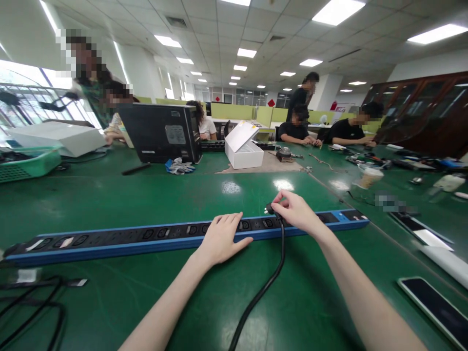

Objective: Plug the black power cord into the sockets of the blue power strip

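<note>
Under the flattened fingers of the left hand (219, 239) lies a long blue-and-black power strip (124, 244); those fingers rest loosely side by side across it, the thumb spread away; to their right, the right hand (295, 212) has thumb and fingertips clamped on a black plug (269, 208), pin end toward the left hand, at the strip's far edge — whether it touches the strip I cannot tell. The pinch looks slight, so a tug from the thick cable (282, 253) running down from those fingertips could twist the plug askew; were the left hand to ease off, the strip might slide on the smooth green table (146, 307). Well beyond both hands' fingers stand a white box (245, 156) and a black computer case (161, 136), gloves (180, 166) before it; a phone (437, 309) lies nearer and right of the right fingers; closest in the way is the cable itself — it crosses the strip between the hands.
</note>
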`<action>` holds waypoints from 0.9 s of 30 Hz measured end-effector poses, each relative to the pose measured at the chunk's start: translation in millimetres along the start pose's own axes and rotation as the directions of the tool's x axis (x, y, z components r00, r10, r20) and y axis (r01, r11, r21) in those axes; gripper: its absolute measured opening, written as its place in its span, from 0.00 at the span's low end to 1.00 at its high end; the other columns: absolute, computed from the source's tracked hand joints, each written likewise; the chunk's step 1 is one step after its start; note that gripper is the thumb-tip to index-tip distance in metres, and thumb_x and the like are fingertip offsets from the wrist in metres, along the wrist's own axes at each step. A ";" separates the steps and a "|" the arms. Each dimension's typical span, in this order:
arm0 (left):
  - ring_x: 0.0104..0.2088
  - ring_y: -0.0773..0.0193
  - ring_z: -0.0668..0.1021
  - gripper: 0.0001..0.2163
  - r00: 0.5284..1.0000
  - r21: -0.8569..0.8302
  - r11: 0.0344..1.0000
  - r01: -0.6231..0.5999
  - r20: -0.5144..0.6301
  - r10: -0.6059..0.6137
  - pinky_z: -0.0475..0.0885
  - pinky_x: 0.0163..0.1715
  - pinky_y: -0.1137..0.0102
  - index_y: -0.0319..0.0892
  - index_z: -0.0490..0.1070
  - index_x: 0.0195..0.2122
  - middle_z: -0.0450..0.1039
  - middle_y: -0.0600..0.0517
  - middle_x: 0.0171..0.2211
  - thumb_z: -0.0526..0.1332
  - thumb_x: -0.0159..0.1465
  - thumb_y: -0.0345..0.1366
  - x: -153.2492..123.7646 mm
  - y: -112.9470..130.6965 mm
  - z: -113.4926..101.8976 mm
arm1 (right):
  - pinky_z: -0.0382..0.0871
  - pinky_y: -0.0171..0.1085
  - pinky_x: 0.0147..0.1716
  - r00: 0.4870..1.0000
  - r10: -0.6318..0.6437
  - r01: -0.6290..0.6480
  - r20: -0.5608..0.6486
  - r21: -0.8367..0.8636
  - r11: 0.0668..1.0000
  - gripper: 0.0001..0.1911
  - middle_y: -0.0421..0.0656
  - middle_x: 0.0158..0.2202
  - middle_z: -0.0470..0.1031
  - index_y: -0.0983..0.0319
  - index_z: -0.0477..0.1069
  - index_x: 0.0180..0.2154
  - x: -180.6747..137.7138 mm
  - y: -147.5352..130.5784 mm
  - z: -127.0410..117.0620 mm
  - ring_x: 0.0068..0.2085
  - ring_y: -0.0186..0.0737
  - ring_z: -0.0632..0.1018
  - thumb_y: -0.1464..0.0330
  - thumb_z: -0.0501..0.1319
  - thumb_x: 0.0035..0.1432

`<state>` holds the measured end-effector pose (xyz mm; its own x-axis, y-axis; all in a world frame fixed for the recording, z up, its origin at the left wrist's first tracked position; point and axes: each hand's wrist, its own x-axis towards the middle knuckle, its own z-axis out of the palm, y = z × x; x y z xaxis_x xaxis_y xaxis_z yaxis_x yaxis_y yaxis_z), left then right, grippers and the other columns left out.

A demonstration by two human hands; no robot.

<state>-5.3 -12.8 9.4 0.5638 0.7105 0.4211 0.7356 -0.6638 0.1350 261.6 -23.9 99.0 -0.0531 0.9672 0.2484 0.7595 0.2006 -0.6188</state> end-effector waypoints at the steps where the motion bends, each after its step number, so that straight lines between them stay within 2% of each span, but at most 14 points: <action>1: 0.61 0.48 0.70 0.35 1.000 0.016 1.000 0.003 -0.003 -0.003 0.61 0.61 0.54 0.43 0.58 0.69 0.68 0.42 0.63 0.52 0.67 0.60 3.7 5.0 6.4 | 0.57 0.31 0.24 1.000 -0.003 0.003 -0.003 -0.015 1.000 0.09 0.36 0.22 0.73 0.61 0.70 0.37 0.5 1.8 -0.6 0.22 0.33 0.71 0.62 0.57 0.60; 4: 0.60 0.46 0.71 0.34 1.000 0.059 0.998 0.009 -0.016 -0.008 0.61 0.60 0.52 0.42 0.57 0.69 0.68 0.40 0.62 0.52 0.68 0.58 6.3 8.6 20.7 | 0.57 0.31 0.25 1.000 0.007 -0.008 -0.017 -0.066 0.998 0.09 0.36 0.23 0.73 0.61 0.70 0.37 0.9 7.0 -4.1 0.24 0.33 0.71 0.62 0.57 0.60; 7: 0.60 0.47 0.71 0.33 0.999 0.072 0.997 0.002 -0.033 0.000 0.61 0.61 0.52 0.44 0.56 0.69 0.68 0.41 0.62 0.52 0.68 0.57 3.9 4.8 26.2 | 0.56 0.31 0.27 1.000 0.005 -0.005 0.000 -0.110 0.994 0.09 0.35 0.23 0.73 0.60 0.71 0.37 1.5 9.2 -0.3 0.25 0.33 0.71 0.63 0.58 0.60; 14: 0.59 0.47 0.70 0.34 0.999 0.095 0.995 -0.001 -0.035 0.005 0.61 0.60 0.53 0.42 0.56 0.69 0.68 0.40 0.62 0.52 0.68 0.57 2.7 4.7 23.6 | 0.55 0.31 0.29 0.997 -0.039 0.052 0.066 -0.208 0.977 0.07 0.36 0.25 0.73 0.60 0.70 0.35 2.8 2.3 38.4 0.26 0.32 0.70 0.64 0.59 0.61; 18: 0.59 0.48 0.71 0.33 0.999 0.123 0.992 0.005 -0.041 0.000 0.61 0.60 0.53 0.41 0.57 0.68 0.68 0.41 0.62 0.52 0.69 0.57 1.4 5.8 21.6 | 0.55 0.31 0.30 0.996 -0.042 0.065 0.084 -0.282 0.957 0.07 0.36 0.26 0.74 0.59 0.70 0.36 2.4 1.2 52.4 0.27 0.33 0.71 0.62 0.59 0.62; 23: 0.58 0.48 0.71 0.33 0.999 0.134 0.991 0.011 -0.041 -0.005 0.62 0.60 0.53 0.42 0.58 0.68 0.69 0.41 0.61 0.53 0.68 0.57 0.3 5.4 20.3 | 0.55 0.33 0.32 0.999 0.000 0.023 0.052 -0.458 0.888 0.10 0.40 0.31 0.76 0.58 0.71 0.40 -3.7 -8.3 61.5 0.32 0.37 0.75 0.60 0.56 0.65; 27: 0.58 0.48 0.71 0.33 0.999 0.133 0.991 0.012 -0.039 -0.007 0.62 0.60 0.53 0.41 0.57 0.68 0.68 0.41 0.62 0.53 0.68 0.57 0.0 4.8 20.7 | 0.57 0.34 0.34 0.999 -0.010 0.039 0.053 -0.582 0.812 0.10 0.43 0.34 0.78 0.57 0.69 0.44 -9.9 -20.2 68.6 0.36 0.42 0.78 0.60 0.53 0.68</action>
<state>6.1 -11.2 -8.6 0.5439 0.7055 0.4544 0.7857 -0.6183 0.0197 202.4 -26.8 57.9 -0.0950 0.9719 0.2154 0.9922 0.1100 -0.0589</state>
